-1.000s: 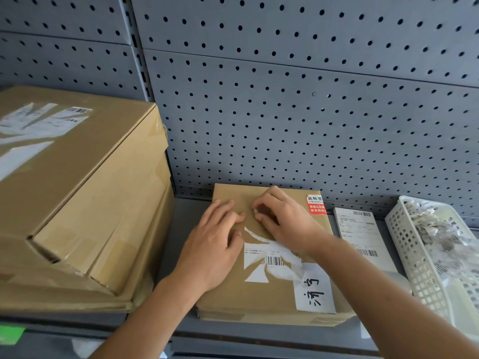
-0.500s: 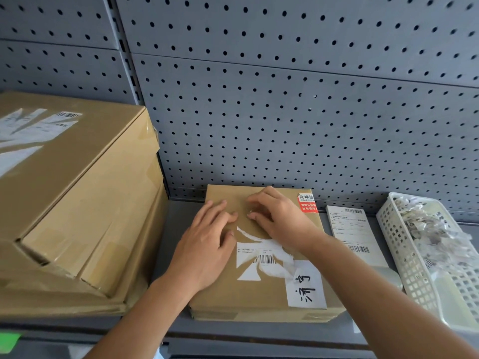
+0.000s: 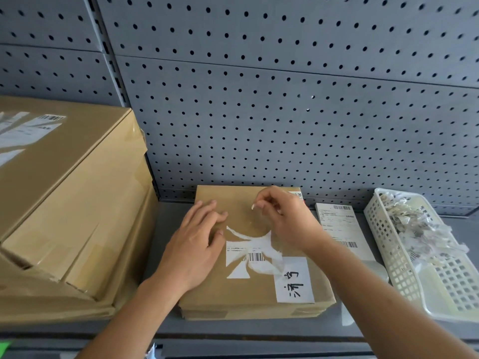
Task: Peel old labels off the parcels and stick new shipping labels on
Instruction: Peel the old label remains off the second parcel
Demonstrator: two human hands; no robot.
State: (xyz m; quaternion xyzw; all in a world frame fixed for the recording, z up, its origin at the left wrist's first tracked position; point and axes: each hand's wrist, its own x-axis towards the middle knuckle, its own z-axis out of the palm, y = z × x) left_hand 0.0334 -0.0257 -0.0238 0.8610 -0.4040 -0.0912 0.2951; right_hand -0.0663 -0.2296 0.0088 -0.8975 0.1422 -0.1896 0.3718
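Head view, itemised. Right hand (image 3: 287,218): fingertips pinched on a small white paper scrap (image 3: 253,206), now raised off the cardboard it was picking at half a second ago. Left hand (image 3: 199,239): fingers straight, pressing on the flat brown cardboard parcel (image 3: 233,288) on the grey metal shelf (image 3: 168,218). Torn white old label (image 3: 248,255): barcode part remains mid-lid, so peeling is judged unfinished. White plastic mesh basket (image 3: 396,257) of scraps: right, apart

Handwritten Chinese characters on white sticker (image 3: 294,279) (parcel (image 3: 233,196) top), barcode on torn label (image 3: 255,257)
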